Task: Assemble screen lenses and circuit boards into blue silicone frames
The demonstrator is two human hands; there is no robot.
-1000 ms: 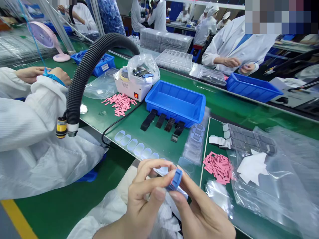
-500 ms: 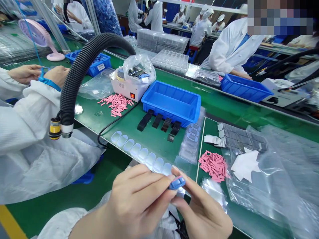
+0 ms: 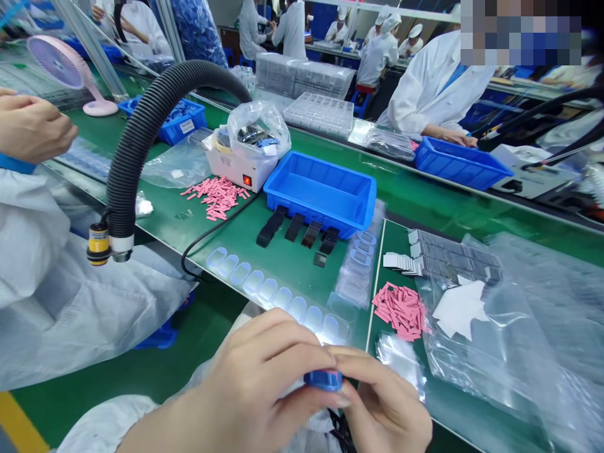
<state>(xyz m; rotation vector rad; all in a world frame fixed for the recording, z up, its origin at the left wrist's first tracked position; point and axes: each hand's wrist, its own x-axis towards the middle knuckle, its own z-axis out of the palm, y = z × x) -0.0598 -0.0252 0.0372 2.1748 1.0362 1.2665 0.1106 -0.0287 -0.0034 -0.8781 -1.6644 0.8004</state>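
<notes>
Seen from beside the bench, a small blue plastic part (image 3: 323,380) sits pinched between both bare hands, its long axis lying level across the person's front; the left hand (image 3: 255,389) and right hand (image 3: 384,402) clamp it from either end, fingertips nearly meeting; a row of clear moulded plastic cups (image 3: 283,308) lies just ahead along the edge of the green bench mat (image 3: 302,270), with a crumpled clear film (image 3: 401,358) just beyond the right hand.
</notes>
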